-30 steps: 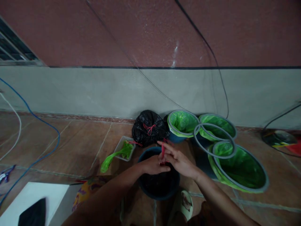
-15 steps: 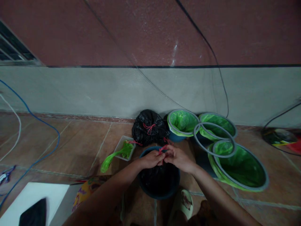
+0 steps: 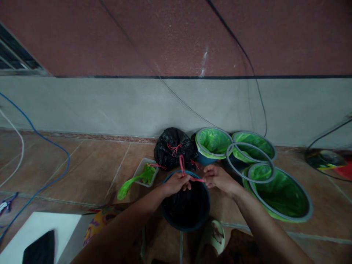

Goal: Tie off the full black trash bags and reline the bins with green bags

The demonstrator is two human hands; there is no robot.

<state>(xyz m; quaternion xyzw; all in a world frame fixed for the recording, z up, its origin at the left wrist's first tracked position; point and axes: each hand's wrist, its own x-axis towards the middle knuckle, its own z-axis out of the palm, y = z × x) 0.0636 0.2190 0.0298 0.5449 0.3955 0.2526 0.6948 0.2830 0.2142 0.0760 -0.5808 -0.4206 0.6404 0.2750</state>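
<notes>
In front of me stands a dark blue bin (image 3: 206,212) with a black garbage bag (image 3: 183,207) inside it. Over its far rim, my left hand (image 3: 178,183) pinches a red drawstring (image 3: 182,165), whose loop sticks up above the fingers. My right hand (image 3: 216,178) grips the same drawstring a little to the right, and the string is stretched between both hands. Behind the bin, against the wall, sits a full black bag (image 3: 173,145) closed with a red string bow.
Right of me are several bins with green liners (image 3: 214,141), a loose grey ring (image 3: 229,161) lying across two. A white tray (image 3: 136,172) with green bags is at the left. A white board (image 3: 41,227) bears a dark phone-like object (image 3: 40,249). A blue cable (image 3: 52,145) crosses the floor.
My hands were close together on the red drawstring. The right hand has moved right, drawing the string out between them, and a loop now stands up at the left hand.
</notes>
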